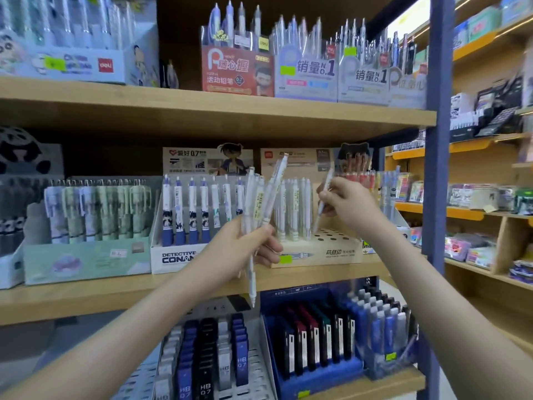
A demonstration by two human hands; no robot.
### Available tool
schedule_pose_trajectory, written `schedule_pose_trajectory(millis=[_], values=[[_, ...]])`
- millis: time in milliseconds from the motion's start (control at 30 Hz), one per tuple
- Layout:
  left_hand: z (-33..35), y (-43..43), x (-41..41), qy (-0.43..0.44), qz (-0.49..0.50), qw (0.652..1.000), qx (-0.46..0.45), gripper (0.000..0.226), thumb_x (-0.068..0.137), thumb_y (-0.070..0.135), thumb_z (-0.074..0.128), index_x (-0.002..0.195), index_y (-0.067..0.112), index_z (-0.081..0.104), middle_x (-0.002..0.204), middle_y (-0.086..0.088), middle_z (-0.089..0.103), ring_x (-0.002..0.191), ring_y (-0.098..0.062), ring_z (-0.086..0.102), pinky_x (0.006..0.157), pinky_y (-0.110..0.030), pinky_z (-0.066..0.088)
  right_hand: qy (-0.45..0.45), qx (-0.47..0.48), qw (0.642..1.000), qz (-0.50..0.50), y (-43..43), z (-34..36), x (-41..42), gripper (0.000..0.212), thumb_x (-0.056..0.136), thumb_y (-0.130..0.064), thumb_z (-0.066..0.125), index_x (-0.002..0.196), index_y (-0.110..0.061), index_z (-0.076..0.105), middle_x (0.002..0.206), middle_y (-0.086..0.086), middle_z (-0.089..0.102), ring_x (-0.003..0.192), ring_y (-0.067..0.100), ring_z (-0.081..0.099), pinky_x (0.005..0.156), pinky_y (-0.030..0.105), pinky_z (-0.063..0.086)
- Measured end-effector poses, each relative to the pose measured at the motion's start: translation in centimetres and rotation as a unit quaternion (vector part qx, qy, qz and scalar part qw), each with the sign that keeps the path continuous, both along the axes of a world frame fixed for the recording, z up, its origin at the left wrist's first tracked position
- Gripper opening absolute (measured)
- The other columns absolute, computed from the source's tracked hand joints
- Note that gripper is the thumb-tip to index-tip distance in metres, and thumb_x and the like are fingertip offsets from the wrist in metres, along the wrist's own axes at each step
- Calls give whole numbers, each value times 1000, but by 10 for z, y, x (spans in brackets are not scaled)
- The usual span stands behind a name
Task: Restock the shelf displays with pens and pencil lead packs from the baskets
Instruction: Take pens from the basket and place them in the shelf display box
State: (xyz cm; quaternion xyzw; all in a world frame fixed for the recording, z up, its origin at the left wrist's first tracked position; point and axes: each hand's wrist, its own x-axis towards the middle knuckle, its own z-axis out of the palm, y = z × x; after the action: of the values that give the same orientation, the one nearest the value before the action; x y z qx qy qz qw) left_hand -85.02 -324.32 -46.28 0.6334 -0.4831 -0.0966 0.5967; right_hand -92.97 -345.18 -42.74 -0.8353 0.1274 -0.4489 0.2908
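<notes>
The left hand (pixel 245 246) is closed round a spare bunch of pens (pixel 261 203), kept close for feeding. The right hand (pixel 347 203) pinches one pen (pixel 323 202), tip down, over the tray (pixel 326 249), apparently aimed at an empty hole

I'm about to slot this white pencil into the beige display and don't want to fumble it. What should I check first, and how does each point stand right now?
1. Right hand holds a single white pencil: ok, pinched in the fingers.
2. Tip points down toward the beige display: ok, tilted, tip above the holes.
3. Free holes available: ok, several empty ones show at the display's front right.
4. Left hand has the spare pencils secure: not ok, they fan out and one hangs well below the fist.
5. Spare bundle clear of the display: cannot tell, it overlaps the display's left side in this view.
6. Pencil matches the stocked ones: ok, both are white.
</notes>
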Motion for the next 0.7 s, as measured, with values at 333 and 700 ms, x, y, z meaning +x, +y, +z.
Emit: schedule_pose_trajectory(millis=[333, 700], values=[[-8, -8, -6, 4, -7, 1000, 13, 22, 99, 16, 47, 106, -3, 56, 79, -5, 70, 67, -14, 68, 68, -26, 58, 48, -51, 996, -60, 9, -9, 9, 16, 92, -16, 58, 92, 0, 58, 74, 5, 65, 69, 18, 62, 62, 33, 53], [-11, -14, -6, 14, -37, 999, 9, 17, 100, 16, 45, 104, 3, 56, 82, -7, 69, 68, -14, 68, 68, -24, 58, 43, -79, 993, -77, 14, -19, 14, 17, 97, -16, 47, 87, -5, 56, 77, 8, 61, 69, 23, 57, 54, 29, 41]])
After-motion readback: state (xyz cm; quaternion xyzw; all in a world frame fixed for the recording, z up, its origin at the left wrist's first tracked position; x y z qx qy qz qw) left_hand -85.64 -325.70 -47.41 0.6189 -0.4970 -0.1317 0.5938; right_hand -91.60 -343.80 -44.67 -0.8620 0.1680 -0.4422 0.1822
